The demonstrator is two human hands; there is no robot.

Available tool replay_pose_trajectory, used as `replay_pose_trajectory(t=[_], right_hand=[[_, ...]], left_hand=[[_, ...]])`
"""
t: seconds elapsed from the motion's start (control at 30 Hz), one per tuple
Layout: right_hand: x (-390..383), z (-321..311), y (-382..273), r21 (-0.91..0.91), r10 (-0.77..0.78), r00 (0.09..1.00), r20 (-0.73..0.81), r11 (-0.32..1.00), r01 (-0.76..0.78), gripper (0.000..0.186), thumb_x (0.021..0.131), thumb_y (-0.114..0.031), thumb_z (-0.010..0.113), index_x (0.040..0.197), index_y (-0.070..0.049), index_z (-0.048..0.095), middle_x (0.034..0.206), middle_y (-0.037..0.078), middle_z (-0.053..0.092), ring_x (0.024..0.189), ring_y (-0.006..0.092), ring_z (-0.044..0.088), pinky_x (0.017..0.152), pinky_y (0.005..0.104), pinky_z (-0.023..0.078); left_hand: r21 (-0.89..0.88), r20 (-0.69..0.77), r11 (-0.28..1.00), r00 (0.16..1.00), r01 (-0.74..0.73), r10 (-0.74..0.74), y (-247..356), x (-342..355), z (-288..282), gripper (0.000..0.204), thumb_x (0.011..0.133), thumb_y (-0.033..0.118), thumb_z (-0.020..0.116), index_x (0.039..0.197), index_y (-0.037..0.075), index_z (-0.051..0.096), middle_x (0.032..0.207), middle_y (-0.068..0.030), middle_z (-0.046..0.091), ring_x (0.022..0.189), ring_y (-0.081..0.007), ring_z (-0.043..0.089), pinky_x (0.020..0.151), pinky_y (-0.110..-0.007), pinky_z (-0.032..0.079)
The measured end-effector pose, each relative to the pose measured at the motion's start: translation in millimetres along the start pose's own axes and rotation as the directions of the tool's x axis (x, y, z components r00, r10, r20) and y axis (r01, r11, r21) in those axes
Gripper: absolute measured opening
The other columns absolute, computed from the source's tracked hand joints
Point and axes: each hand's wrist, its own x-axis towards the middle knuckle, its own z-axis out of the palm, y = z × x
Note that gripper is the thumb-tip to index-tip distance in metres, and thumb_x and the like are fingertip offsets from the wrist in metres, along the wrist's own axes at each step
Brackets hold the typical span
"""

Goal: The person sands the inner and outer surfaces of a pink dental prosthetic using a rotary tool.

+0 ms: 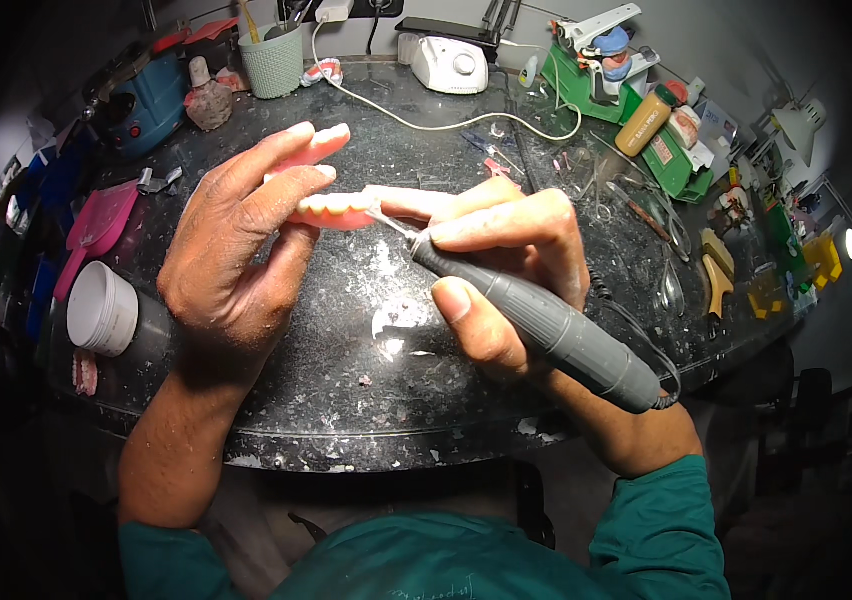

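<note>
My left hand (231, 235) is closed on a pink denture (344, 215) with a row of pale teeth, holding it above the worktop. More pink shows between its upper fingers, seemingly the denture's other side. Wrapped in my right hand (521, 235) is a dark grey rotary handpiece (556, 330), its body slanting down to the right. The thin metal tip of the tool meets the denture's right end; whether it presses on it I cannot tell. One finger of the right hand stretches along toward the denture.
A dark, dust-specked worktop (316, 390) curves around me. On the left are a white tub (103, 310) and a pink dustpan (106, 220). At the back stand a green cup (273, 62) and a white control box (449, 66). Green trays (671, 165) and several hand tools lie right.
</note>
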Motion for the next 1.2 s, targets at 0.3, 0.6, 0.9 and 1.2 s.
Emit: replay_pose_trajectory(t=[0.3, 0.6, 0.9, 1.2], right_hand=[[-2.4, 2.1, 4.0, -0.007, -0.017, 0.999, -0.031, 1.000, 0.017, 0.040, 0.076, 0.008, 0.070, 0.113, 0.003, 0.058, 0.099, 0.016, 0.064, 0.104, 0.0334, 0.070, 0.085, 0.0380, 0.055], [-2.2, 1.1, 4.3, -0.017, -0.030, 1.000, -0.006, 0.999, 0.030, 0.039, 0.078, 0.008, 0.070, 0.114, 0.003, 0.057, 0.100, 0.017, 0.063, 0.104, 0.0332, 0.069, 0.089, 0.0401, 0.056], [-3.4, -1.1, 8.7, -0.006, -0.066, 0.997, 0.035, 0.998, 0.066, 0.041, 0.078, 0.009, 0.070, 0.116, 0.003, 0.056, 0.104, 0.019, 0.063, 0.108, 0.0346, 0.069, 0.092, 0.0410, 0.056], [-0.3, -1.8, 3.9, -0.031, -0.053, 0.998, 0.036, 0.998, 0.054, 0.040, 0.078, 0.010, 0.069, 0.115, 0.003, 0.056, 0.107, 0.019, 0.063, 0.110, 0.0352, 0.069, 0.092, 0.0411, 0.055]], left_hand=[[-0.021, -0.010, 0.999, 0.999, 0.035, -0.035, -1.4, -1.9, 1.0, 0.038, 0.071, -0.017, 0.068, 0.107, -0.003, 0.072, 0.119, -0.0203, 0.071, 0.108, -0.0291, 0.070, 0.093, -0.037, 0.054], [-0.044, -0.013, 0.997, 0.998, 0.059, -0.059, 2.0, -1.7, 2.0, 0.036, 0.072, -0.015, 0.068, 0.106, -0.003, 0.072, 0.115, -0.0184, 0.073, 0.105, -0.0267, 0.071, 0.093, -0.036, 0.054], [-0.010, 0.004, 0.999, 0.999, 0.052, -0.052, 2.3, 0.7, 1.7, 0.033, 0.073, -0.012, 0.071, 0.104, -0.001, 0.073, 0.111, -0.0158, 0.075, 0.102, -0.0250, 0.071, 0.092, -0.035, 0.054], [-0.053, 0.041, 0.995, 0.996, 0.087, -0.085, 2.5, 0.3, 1.3, 0.028, 0.076, -0.013, 0.068, 0.101, -0.002, 0.073, 0.110, -0.0165, 0.074, 0.103, -0.0250, 0.071, 0.093, -0.035, 0.053]])
